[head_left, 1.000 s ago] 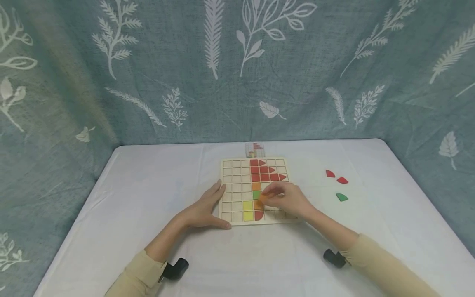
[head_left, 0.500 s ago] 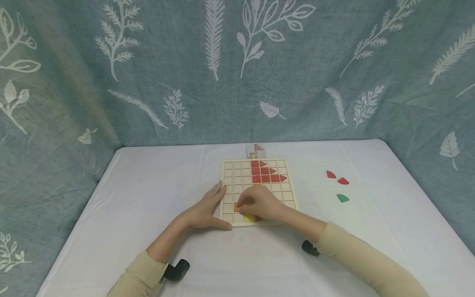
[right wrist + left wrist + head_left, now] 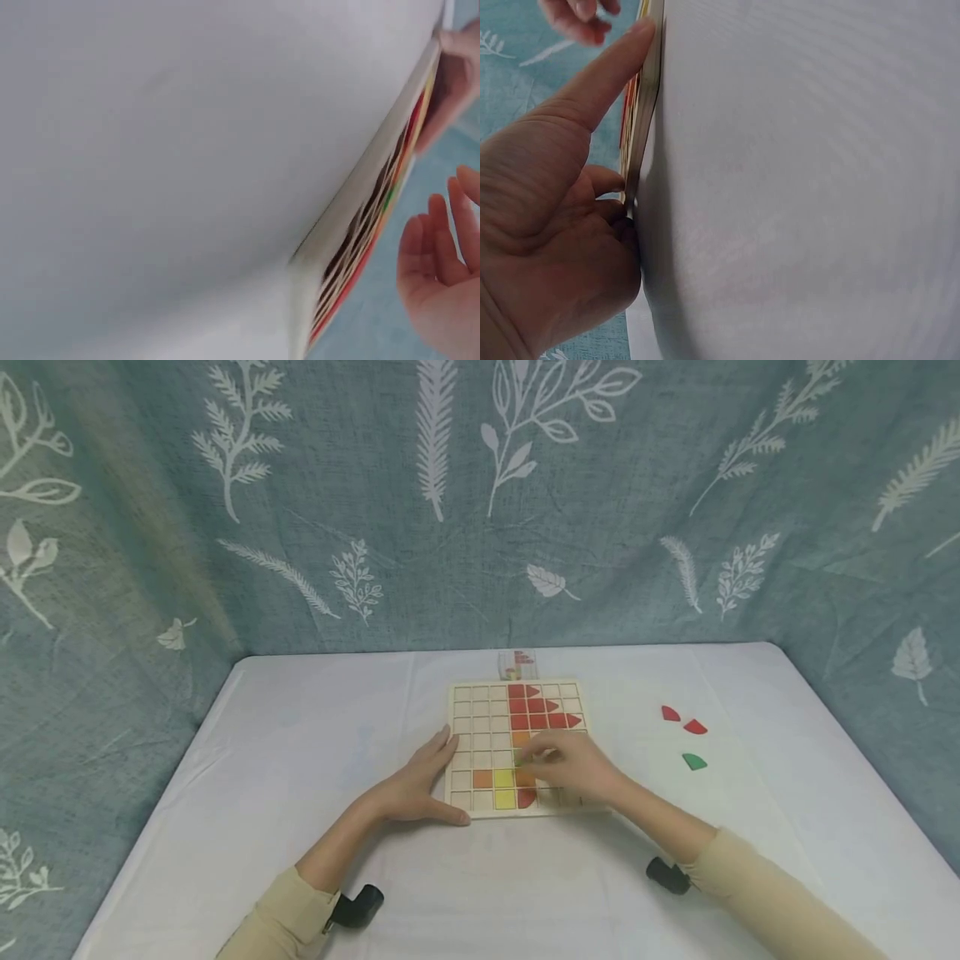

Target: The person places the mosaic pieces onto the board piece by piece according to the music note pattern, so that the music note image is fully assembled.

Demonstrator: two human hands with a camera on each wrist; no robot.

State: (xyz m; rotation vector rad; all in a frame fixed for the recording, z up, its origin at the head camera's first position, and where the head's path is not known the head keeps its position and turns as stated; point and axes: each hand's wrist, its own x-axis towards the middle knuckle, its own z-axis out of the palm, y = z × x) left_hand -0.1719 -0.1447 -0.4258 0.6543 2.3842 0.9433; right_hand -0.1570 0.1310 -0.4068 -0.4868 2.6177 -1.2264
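Note:
A pale wooden grid board point(image 3: 480, 727) lies on the white table, with flat coloured tiles in some cells. My left hand point(image 3: 415, 785) rests against its left side and front-left corner, fingers extended, thumb along the front edge. Over the board's right half hovers my right hand point(image 3: 573, 764), its fingers loosely bent; no tile shows between them. An orange square tile point(image 3: 483, 779) sits left of two yellow tiles point(image 3: 505, 788). Red squares and pointed tiles point(image 3: 538, 705) form rows at the upper right. A rounded red tile point(image 3: 527, 797) lies at the bottom. My right hand partly covers the middle column.
A small pattern card point(image 3: 517, 665) stands or lies behind the board. To the right are two red quarter-round tiles point(image 3: 670, 713) and a green one point(image 3: 694, 762). A patterned blue-green curtain point(image 3: 450, 577) hangs behind the table.
My right hand carried the orange square tile leftward, left it in a cell beside the yellow tiles, and has moved back right. My left hand stays on the board.

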